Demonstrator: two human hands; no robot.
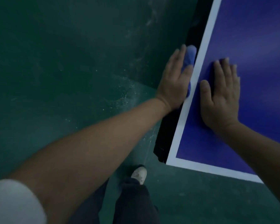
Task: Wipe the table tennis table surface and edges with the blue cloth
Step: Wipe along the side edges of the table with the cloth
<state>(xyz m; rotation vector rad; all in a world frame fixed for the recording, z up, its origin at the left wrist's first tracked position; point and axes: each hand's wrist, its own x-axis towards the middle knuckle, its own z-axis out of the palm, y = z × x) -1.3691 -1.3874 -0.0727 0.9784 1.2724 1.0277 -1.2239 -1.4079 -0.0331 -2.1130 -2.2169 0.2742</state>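
The blue table tennis table (257, 46) fills the right side, with a white border line and a black side edge (166, 135). My left hand (173, 81) presses the blue cloth (190, 55) flat against that black side edge, fingers straight. The cloth shows past my fingertips and below my thumb; the rest is hidden under the palm. My right hand (221, 97) lies flat on the blue top just inside the white line, fingers straight and holding nothing.
The table's near corner (168, 162) is at lower centre. Green floor (63, 70) with pale scuffs spreads to the left and below. My dark trouser legs and a white shoe (140, 173) stand just below the corner.
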